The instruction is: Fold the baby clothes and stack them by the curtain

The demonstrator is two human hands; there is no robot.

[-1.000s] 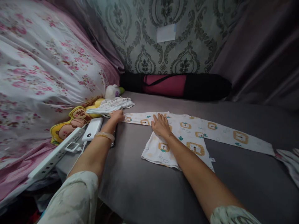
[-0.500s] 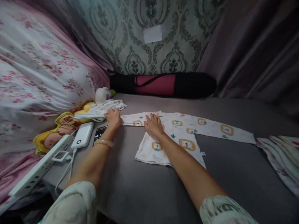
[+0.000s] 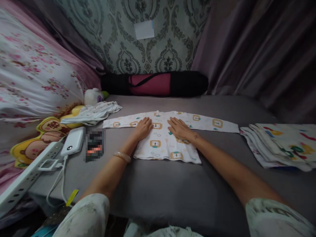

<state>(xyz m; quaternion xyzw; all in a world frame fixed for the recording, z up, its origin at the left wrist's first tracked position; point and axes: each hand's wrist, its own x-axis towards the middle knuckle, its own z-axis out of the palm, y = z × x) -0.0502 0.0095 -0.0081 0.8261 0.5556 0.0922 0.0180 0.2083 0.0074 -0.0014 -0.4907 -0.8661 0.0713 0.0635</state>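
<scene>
A small white long-sleeved shirt (image 3: pixel 163 149) with yellow lion faces and green leaves lies spread on the grey surface, both sleeves stretched out sideways. My left hand (image 3: pixel 144 127) rests palm down on its left side near the armpit, fingers extended. On the right side of the chest lies my right hand (image 3: pixel 179 128), flat with its fingers spread. Neither hand grips the cloth. The parts of the shirt beneath both palms are hidden.
Folded patterned cloths (image 3: pixel 283 144) are stacked at the right, by the sleeve's cuff. To the left are a crumpled light garment (image 3: pixel 96 112), a white power bank (image 3: pixel 72 141), a blurred-out phone (image 3: pixel 94 144) and a power strip (image 3: pixel 29 177). A black and red bag (image 3: pixel 153 84) lies along the wall.
My left hand has moved from the left cuff in to the shirt's side. My right hand has shifted across to the right chest. The hem looks straighter, and the view has turned right.
</scene>
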